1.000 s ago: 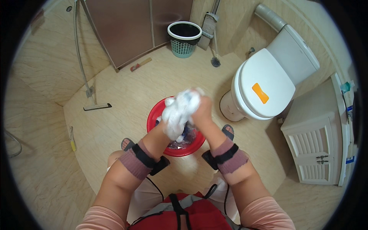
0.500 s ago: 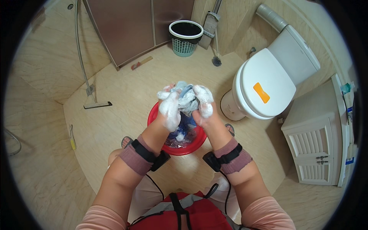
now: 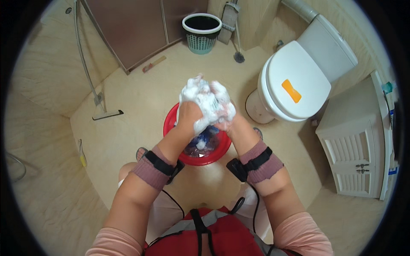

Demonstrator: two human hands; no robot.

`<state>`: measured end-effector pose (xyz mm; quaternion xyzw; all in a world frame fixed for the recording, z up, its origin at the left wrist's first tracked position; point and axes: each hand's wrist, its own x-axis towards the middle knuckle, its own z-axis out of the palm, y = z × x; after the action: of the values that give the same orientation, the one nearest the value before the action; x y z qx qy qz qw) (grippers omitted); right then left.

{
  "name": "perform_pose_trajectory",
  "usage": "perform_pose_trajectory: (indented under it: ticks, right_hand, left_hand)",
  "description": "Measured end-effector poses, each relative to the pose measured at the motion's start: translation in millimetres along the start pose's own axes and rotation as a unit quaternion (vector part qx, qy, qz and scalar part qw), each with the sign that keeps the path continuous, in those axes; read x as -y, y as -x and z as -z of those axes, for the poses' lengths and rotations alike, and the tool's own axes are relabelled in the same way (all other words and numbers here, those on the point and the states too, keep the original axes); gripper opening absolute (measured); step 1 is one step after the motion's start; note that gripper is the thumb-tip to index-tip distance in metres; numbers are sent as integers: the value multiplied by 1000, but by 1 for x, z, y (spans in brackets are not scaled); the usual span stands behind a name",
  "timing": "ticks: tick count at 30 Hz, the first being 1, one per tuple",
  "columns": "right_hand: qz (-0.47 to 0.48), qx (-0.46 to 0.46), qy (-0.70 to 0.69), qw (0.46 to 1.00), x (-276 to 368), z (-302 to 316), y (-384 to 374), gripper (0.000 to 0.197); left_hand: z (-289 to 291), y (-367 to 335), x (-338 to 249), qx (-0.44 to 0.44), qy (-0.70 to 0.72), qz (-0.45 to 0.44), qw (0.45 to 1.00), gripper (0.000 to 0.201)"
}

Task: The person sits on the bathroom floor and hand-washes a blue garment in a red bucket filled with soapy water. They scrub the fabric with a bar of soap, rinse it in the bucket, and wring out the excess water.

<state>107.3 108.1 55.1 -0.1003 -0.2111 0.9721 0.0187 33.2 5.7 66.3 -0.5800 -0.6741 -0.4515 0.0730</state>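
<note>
Thick white suds cover both my hands over a red basin (image 3: 199,161). Between them is a wet, light grey-blue cloth (image 3: 206,88), bunched up and largely hidden by foam. My left hand (image 3: 190,112) is closed round the cloth's left side, its wrist bent inward. On the other side my right hand (image 3: 224,118) presses against it, its fingers partly lost in the lather. Below, inside the basin, dark blue fabric (image 3: 206,137) lies in water with a small clump of foam.
A white toilet (image 3: 299,81) with an orange patch on its lid stands at right, beside a white louvred cabinet (image 3: 350,149). Behind are a green waste basket (image 3: 200,42) and a toilet brush (image 3: 239,56). A floor squeegee (image 3: 107,115) stands at left.
My hands have come closer together, and the left has turned over the cloth. Suds now hide more of the cloth. The whole view has shifted slightly.
</note>
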Motion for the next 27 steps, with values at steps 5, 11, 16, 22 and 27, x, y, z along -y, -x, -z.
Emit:
perform_pose_trajectory:
  ticks: [5, 11, 16, 22, 27]
  right_hand:
    - [13, -6, -75, 997, -17, 8, 3, 33]
    - [60, -56, -70, 994, -29, 38, -13, 37]
    - [142, -165, 10, 976, -36, -12, -3, 28]
    - [201, -207, 126, 949, -39, 1, -9, 26]
    - [98, -215, 158, 959, -19, 20, -7, 21]
  left_hand:
    - [-4, -3, -13, 2, 85, 88, 993, 17]
    - [-18, -5, 9, -61, 177, 128, 974, 12]
    - [-20, -4, 15, -98, 236, 177, 950, 16]
    - [-34, -2, 22, -168, 366, 259, 878, 23]
    - [-32, 3, 23, -80, 500, 436, 745, 31]
